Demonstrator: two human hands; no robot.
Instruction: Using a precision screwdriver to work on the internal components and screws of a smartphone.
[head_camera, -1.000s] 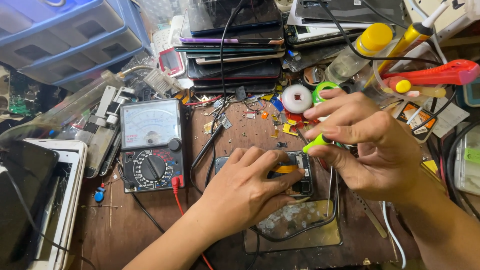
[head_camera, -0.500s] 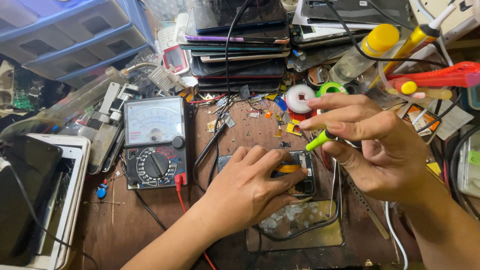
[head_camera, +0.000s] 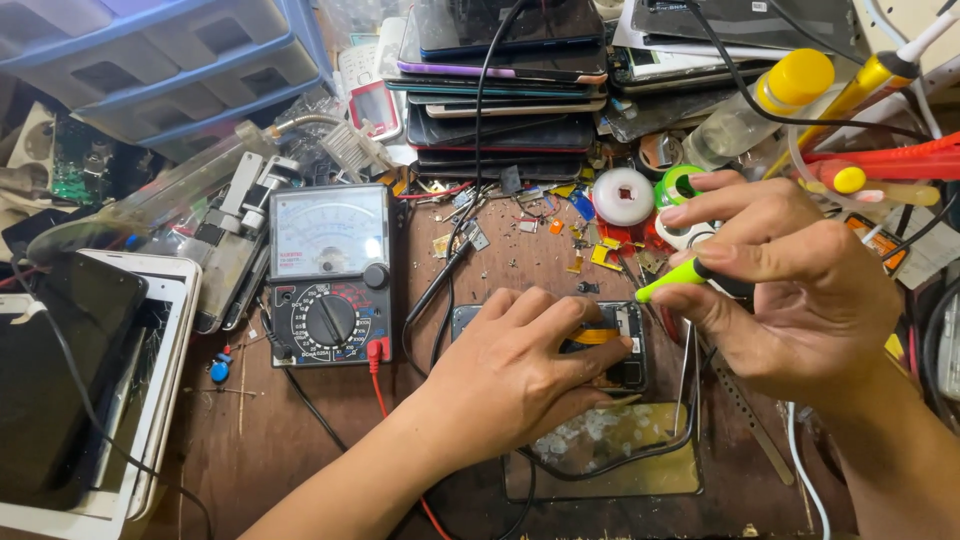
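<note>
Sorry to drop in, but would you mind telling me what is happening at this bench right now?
A person is working on an opened phone that lies on a cluttered wooden bench. The left hand presses flat on the phone, holding it down. The right hand pinches a slim tool with a yellow-green handle, angled down toward the phone's upper right edge. An analog multimeter sits to the left, and a stack of phones and tablets is piled behind.

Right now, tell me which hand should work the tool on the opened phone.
Right. The right hand already pinches the green-tipped tool, its tip at the opened phone edge. The left hand lies flat over the phone, likely best left steadying it.
</note>
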